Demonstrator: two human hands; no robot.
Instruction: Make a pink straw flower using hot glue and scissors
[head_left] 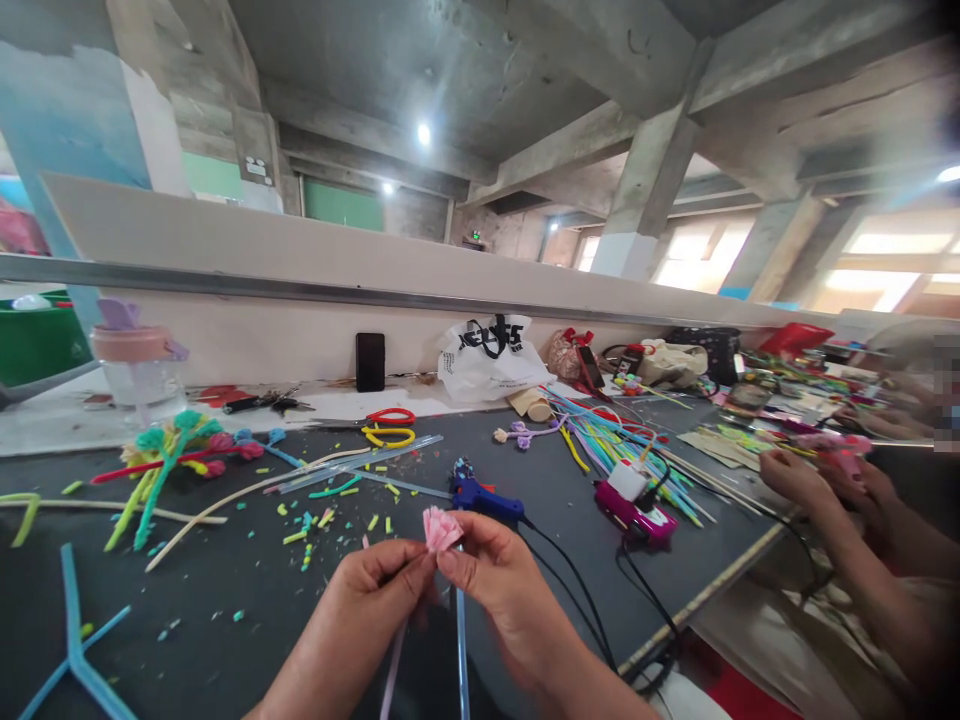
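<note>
A small pink flower head [441, 528], fuzzy and ruffled, is pinched between the fingertips of both my hands above the dark table. My left hand [386, 590] grips it from the left, thumb and forefinger pressed together. From the other side, my right hand [510, 585] closes its thumb and fingers on it. Below the hands run a pale pink stem [393, 670] and a light blue translucent stick [462, 650]; whether the stick is held I cannot tell. Just beyond my right hand lies a blue hot glue gun [486, 497] with a black cable.
Fuzzy coloured stems [161, 480] and cut scraps lie left. Behind are scissors [390, 425], a phone [370, 362], a bottle [139, 365] and a white bag [491, 355]. A purple power strip [637, 510] and a stem bundle [615, 435] lie right, near another person's hands [810, 480].
</note>
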